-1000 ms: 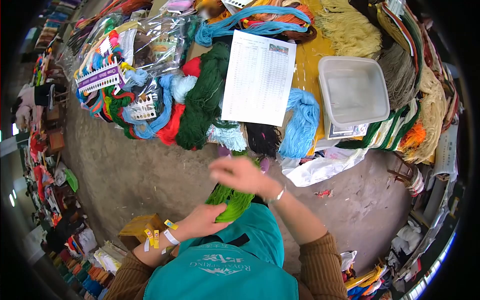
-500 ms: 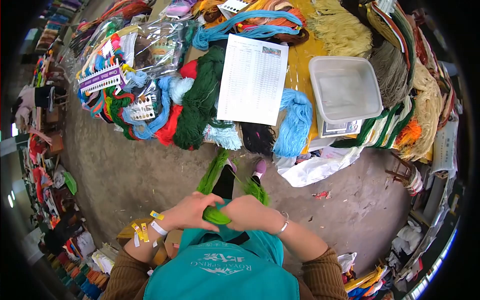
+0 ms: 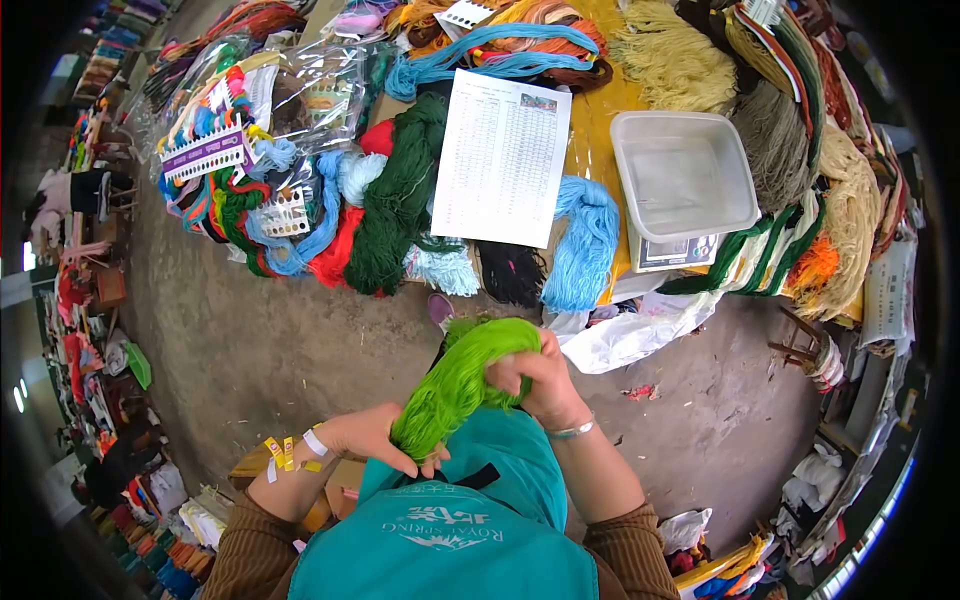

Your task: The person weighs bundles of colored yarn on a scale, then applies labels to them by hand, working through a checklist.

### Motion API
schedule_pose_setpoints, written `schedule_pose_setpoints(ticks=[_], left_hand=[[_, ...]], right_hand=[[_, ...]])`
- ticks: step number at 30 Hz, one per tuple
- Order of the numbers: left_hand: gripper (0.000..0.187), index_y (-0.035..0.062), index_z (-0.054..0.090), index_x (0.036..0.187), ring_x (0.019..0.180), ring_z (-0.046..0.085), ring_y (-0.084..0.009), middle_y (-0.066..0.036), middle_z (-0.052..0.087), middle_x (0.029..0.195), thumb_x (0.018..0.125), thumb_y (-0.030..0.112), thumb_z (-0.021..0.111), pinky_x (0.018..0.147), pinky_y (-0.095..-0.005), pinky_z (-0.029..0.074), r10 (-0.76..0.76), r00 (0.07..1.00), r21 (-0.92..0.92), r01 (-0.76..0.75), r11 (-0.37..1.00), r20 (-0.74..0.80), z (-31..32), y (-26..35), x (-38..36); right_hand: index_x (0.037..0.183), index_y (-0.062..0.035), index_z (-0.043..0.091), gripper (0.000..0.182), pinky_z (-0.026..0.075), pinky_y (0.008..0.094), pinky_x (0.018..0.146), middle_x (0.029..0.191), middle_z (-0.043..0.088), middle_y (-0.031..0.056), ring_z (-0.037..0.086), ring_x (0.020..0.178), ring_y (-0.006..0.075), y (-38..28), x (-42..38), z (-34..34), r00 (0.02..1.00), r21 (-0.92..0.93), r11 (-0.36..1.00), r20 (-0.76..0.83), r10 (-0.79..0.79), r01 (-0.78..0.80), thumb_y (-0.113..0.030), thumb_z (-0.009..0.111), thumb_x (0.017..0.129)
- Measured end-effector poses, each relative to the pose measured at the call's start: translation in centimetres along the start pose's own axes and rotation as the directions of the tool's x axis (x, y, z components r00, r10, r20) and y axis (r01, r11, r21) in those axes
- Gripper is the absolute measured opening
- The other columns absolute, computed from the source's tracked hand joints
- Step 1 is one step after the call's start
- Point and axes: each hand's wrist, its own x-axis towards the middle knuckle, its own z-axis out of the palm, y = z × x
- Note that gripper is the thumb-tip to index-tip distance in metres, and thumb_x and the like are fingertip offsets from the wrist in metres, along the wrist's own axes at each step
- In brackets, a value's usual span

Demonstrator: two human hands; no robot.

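A bright green thread skein [image 3: 455,385] is stretched between my two hands, in front of the teal apron [image 3: 450,530]. My left hand [image 3: 375,438] closes on its lower left end, thumb over the strands and fingertips underneath. Higher and to the right, my right hand [image 3: 540,378] grips the other end, its fingers curled into the strands. The skein bulges upward between them, and part of each hand is hidden behind it. Yellow and white tags [image 3: 285,453] are stuck around my left wrist.
Ahead stands a table heaped with thread: a dark green skein [image 3: 400,190], a light blue skein [image 3: 582,240], and others. A printed sheet [image 3: 503,160] lies among them. A translucent plastic tub [image 3: 685,175] rests on a scale [image 3: 675,252]. To the right is a small wooden stool [image 3: 800,335].
The green skein, earlier bunched between my hands with ends hanging down, is now raised and gathered into a thick arc. My right hand has moved up and right; my left hand is slightly lower.
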Motion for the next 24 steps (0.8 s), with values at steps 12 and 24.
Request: schedule_pose_setpoints(ticks=[12, 24], left_hand=[[0.061, -0.0008, 0.045, 0.139, 0.113, 0.061, -0.0294, -0.017, 0.064, 0.117, 0.096, 0.04, 0.058, 0.1, -0.0412, 0.046, 0.219, 0.965, -0.423, -0.259, 0.868, -0.141, 4.7, -1.6, 2.0], [0.059, 0.0057, 0.039, 0.143, 0.117, 0.058, -0.029, -0.015, 0.061, 0.124, 0.097, 0.04, 0.055, 0.103, -0.0471, 0.045, 0.324, 0.82, -0.618, -0.57, 0.541, -0.472, 4.2, -3.4, 2.6]], right_hand=[[0.105, -0.0027, 0.066, 0.022, 0.049, 0.0311, 0.084, 0.098, 0.068, 0.0101, 0.064, 0.093, 0.02, 4.6, -3.1, -3.3, 0.988, -0.787, 0.607, -0.153, -0.019, -0.11, -0.014, 0.062, 0.087], [0.128, 0.0023, 0.051, 0.054, 0.048, 0.0322, 0.086, 0.105, 0.062, 0.0092, 0.062, 0.097, 0.0202, 6.9, -5.4, 0.9, 0.978, -0.544, 0.836, 0.204, 0.053, 0.068, -0.035, 0.061, 0.091]])
